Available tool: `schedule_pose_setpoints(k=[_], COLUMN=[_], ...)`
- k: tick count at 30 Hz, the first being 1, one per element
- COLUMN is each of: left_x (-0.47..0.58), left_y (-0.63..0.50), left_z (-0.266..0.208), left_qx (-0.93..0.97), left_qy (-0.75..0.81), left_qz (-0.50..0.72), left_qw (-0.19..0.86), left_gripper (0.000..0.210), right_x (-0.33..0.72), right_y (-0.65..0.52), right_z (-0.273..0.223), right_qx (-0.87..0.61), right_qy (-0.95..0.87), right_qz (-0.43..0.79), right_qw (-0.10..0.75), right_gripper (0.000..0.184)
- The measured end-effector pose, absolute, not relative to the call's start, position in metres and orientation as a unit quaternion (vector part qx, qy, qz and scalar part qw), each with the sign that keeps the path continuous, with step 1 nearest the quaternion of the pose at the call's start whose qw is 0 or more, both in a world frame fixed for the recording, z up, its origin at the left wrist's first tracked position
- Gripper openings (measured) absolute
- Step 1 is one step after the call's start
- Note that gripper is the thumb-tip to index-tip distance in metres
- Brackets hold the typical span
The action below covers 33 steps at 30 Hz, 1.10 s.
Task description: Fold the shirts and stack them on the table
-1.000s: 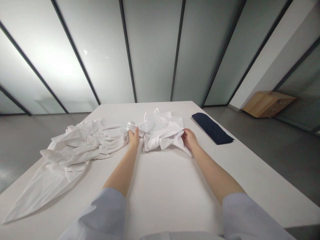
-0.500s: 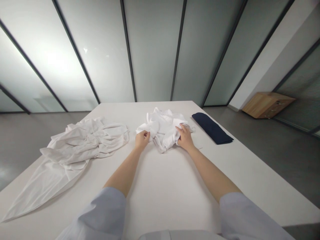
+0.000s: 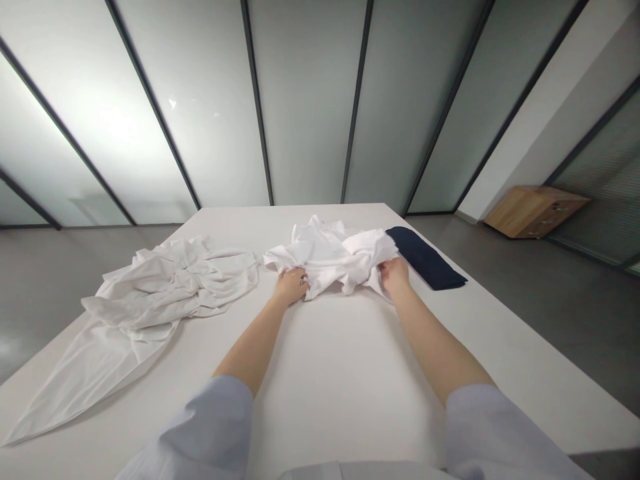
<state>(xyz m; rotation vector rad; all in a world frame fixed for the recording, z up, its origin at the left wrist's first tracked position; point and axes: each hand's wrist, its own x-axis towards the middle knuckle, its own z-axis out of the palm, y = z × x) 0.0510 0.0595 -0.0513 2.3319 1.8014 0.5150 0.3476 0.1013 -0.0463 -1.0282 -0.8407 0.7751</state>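
White cloth [image 3: 330,257] | lies bunched on the surface [image 3: 345,373], between your hands | your right hand [image 3: 396,275] has its side in grip; left hand [image 3: 291,286] curls at the near edge, its grip I cannot tell | uneven pulling may twist the folds, and a rightward tug may disturb the navy cloth [image 3: 426,260]

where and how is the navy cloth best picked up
Probably pinch the near end of the navy cloth, coming from the right: it lies flat and long with that end uncovered, while the middle white cloth hides part of its left edge.
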Motion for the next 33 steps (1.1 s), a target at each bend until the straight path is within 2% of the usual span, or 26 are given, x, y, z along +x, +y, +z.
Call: schedule_pose_setpoints(k=[3, 5, 7, 10, 12, 15, 18, 21, 24, 27, 30, 33], left_x=[0.046, 0.043, 0.040, 0.040, 0.044, 0.051, 0.052, 0.046, 0.034, 0.022, 0.018, 0.023], left_y=[0.061, 0.061, 0.060, 0.057, 0.055, 0.052, 0.052, 0.055, 0.059, 0.064, 0.068, 0.072], left_z=[-0.050, -0.047, -0.042, -0.038, -0.039, -0.046, -0.050, -0.046, -0.040, -0.041, -0.047, -0.053], left_qx=[0.736, 0.705, 0.684, 0.713, 0.759, 0.803, 0.788, 0.709, 0.596, 0.519, 0.527, 0.560], left_qy=[0.649, 0.674, 0.682, 0.641, 0.590, 0.538, 0.565, 0.658, 0.746, 0.787, 0.784, 0.739], left_qz=[0.183, 0.216, 0.259, 0.274, 0.252, 0.237, 0.234, 0.249, 0.296, 0.327, 0.311, 0.352], left_qw=[0.064, 0.041, 0.028, 0.073, 0.106, 0.096, 0.072, 0.047, 0.029, 0.064, 0.099, 0.133], left_gripper=[0.033, 0.033, 0.025, 0.029, 0.036, 0.041, 0.034, 0.027, 0.035, 0.038, 0.023, 0.016], right_x=[0.373, 0.383, 0.383, 0.367, 0.350, 0.327, 0.316, 0.317, 0.322, 0.325, 0.324, 0.318], right_y=[0.106, 0.102, 0.094, 0.080, 0.072, 0.065, 0.064, 0.068, 0.073, 0.076, 0.078, 0.079], right_z=[-0.050, -0.055, -0.060, -0.061, -0.059, -0.058, -0.062, -0.068, -0.072, -0.073, -0.071, -0.069], right_qx=[-0.457, -0.513, -0.572, -0.620, -0.616, -0.576, -0.557, -0.569, -0.625, -0.670, -0.633, -0.561], right_qy=[-0.326, -0.329, -0.361, -0.494, -0.618, -0.756, -0.798, -0.791, -0.735, -0.677, -0.684, -0.674], right_qz=[0.317, 0.223, 0.111, 0.029, 0.046, 0.061, 0.025, 0.007, -0.001, 0.021, 0.117, 0.260], right_qw=[0.764, 0.761, 0.728, 0.609, 0.486, 0.304, 0.226, 0.226, 0.264, 0.303, 0.343, 0.405], right_gripper=[0.023, 0.033, 0.032, 0.024, 0.031, 0.032, 0.048, 0.045, 0.048, 0.046, 0.029, 0.026])
